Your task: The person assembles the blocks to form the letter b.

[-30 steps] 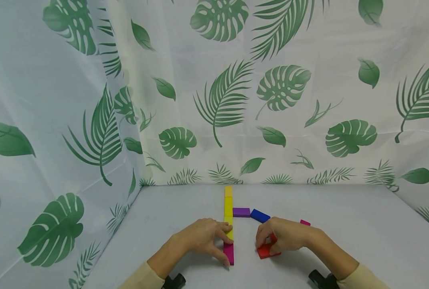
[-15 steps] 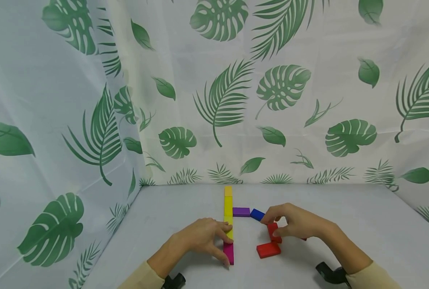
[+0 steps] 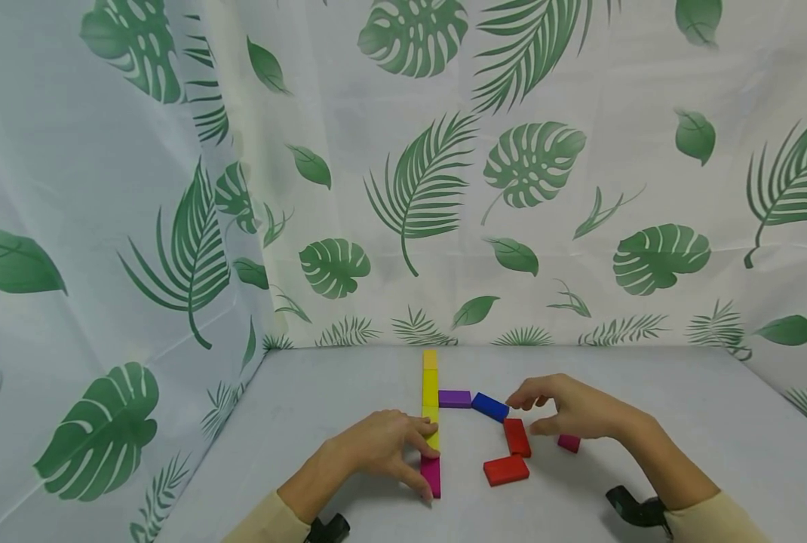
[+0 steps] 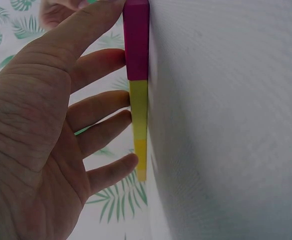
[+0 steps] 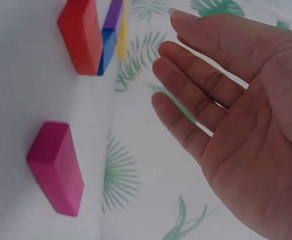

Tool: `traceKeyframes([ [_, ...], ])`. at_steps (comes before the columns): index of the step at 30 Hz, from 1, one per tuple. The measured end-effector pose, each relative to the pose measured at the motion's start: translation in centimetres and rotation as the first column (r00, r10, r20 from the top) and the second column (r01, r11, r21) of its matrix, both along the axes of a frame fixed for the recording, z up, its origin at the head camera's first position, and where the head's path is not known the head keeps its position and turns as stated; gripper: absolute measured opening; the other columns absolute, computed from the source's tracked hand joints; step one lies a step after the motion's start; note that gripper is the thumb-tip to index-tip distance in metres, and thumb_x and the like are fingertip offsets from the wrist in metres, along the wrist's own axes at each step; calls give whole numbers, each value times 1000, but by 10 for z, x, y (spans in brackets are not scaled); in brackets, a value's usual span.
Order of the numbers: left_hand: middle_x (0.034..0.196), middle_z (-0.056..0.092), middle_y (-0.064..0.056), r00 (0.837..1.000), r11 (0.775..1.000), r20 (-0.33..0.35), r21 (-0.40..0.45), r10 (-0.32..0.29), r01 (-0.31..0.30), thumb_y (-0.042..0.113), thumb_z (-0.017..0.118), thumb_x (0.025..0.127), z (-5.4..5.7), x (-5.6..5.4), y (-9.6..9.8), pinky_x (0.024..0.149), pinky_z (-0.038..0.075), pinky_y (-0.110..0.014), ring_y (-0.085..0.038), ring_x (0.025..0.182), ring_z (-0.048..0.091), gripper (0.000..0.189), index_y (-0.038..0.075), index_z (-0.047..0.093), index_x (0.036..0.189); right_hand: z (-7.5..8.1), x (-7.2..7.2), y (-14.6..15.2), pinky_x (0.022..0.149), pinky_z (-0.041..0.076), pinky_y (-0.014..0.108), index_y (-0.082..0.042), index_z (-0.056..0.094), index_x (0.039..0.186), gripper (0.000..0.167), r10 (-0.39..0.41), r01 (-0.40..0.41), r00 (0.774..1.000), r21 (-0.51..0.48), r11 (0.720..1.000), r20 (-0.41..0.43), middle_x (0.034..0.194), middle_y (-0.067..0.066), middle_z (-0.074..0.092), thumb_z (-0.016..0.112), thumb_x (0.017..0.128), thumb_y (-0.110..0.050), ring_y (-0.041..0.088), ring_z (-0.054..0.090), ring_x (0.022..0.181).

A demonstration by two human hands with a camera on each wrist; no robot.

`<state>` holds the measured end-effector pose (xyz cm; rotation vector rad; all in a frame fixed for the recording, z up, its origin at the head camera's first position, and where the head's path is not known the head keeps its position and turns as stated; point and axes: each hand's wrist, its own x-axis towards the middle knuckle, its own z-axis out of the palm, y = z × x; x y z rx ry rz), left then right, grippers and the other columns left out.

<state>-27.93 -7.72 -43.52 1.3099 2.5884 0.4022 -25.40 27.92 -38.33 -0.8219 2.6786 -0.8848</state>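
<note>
A straight row of yellow blocks ends at the near side in a magenta block. My left hand lies along its left side, fingertips touching the row and thumb at the magenta block's near end. From the row a purple block leads right to a blue block. A red block and a second red block continue the curve toward the near side. My right hand hovers right of the blue and upper red blocks, fingers apart from thumb, holding nothing.
A loose magenta block lies on the grey-white tabletop, below my right hand. Leaf-printed cloth hangs behind the table and down its left side.
My right hand has let go of the upper red block, which now stands between the blue and lower red ones, and has moved up and right. My left hand has stayed in place.
</note>
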Motion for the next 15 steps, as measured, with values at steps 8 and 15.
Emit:
traceKeyframes([
  [8, 150, 58, 14, 1000, 1000, 8, -5, 10, -10, 70, 81, 75, 1, 0, 1, 118, 43, -51, -9, 146, 49, 57, 42, 75, 124, -2, -3, 13, 91, 56, 55, -15, 72, 128, 40, -12, 12, 1000, 8, 1000, 8, 122, 7, 72, 81, 89, -13, 32, 64, 112],
  [15, 149, 59, 14, 1000, 1000, 1, 1, 5, -5, 70, 81, 75, 0, 0, 0, 117, 44, -50, -9, 145, 49, 57, 41, 75, 123, -6, -7, 23, 91, 59, 49, -12, 73, 127, 41, -20, 19, 1000, 37, 999, 20, 121, 7, 73, 81, 87, -11, 31, 65, 110],
])
